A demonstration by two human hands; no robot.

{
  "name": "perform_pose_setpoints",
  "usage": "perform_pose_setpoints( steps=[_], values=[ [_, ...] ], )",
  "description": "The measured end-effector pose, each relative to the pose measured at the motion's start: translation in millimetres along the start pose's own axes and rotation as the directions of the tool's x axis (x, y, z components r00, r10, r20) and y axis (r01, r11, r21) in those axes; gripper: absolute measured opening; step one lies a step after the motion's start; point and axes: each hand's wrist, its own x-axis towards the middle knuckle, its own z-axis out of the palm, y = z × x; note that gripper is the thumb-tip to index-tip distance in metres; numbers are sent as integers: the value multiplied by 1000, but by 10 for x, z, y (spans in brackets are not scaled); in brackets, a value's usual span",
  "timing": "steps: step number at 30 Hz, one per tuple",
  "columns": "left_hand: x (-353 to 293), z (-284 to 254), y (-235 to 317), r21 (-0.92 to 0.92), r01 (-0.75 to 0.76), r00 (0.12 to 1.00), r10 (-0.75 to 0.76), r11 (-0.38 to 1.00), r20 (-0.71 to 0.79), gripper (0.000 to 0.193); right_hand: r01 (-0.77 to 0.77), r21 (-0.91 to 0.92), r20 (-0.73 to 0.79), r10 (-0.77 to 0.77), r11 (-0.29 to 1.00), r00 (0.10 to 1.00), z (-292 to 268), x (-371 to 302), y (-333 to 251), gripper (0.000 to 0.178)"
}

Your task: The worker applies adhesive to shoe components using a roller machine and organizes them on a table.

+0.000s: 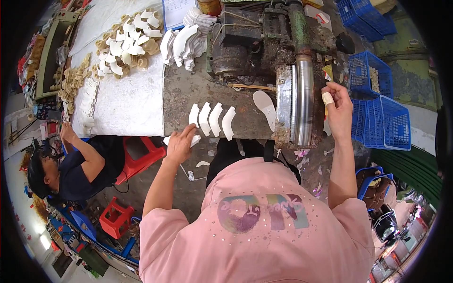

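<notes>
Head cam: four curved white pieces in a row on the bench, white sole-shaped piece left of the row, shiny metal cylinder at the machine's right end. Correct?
One error: the sole-shaped piece lies to the right of the row of curved white pieces, between it and the shiny metal cylinder; the head view shows it. The rest stands.

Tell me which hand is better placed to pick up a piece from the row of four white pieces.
Left, most likely. The left hand is right by the row's left end, while the right hand is across the metal roller from the white pieces.
</notes>
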Motion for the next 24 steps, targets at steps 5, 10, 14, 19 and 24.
perform_pose_setpoints(
  steps=[5, 10, 14, 19, 24],
  values=[
    [-75, 22, -66, 19, -10, 991, 7, 1000, 134, 61, 20, 8, -37, -20, 1000, 999, -24, -10, -45, 24],
    [26, -791, 269, -646, 258, 947, -320, 718, 22, 55, 185, -114, -26, -189, 976, 982, 68, -195, -487, 19],
    [292, -1336, 1007, -982, -189, 928, -322, 24, -186, 63, 480, -41, 253, -456, 876, 854, 531, -387, -797, 21],
    [522, -1379, 1652, -857, -426, 885, -330, -290, -328, 71, 418, 10, 87, -417, 908, 905, 909, -616, -771, 17],
    [528, -1493, 1852, -831, -398, 907, -304, -388, -292, 73, 461, -70, -11, -463, 885, 886, 820, -635, -744, 18]
  ],
)
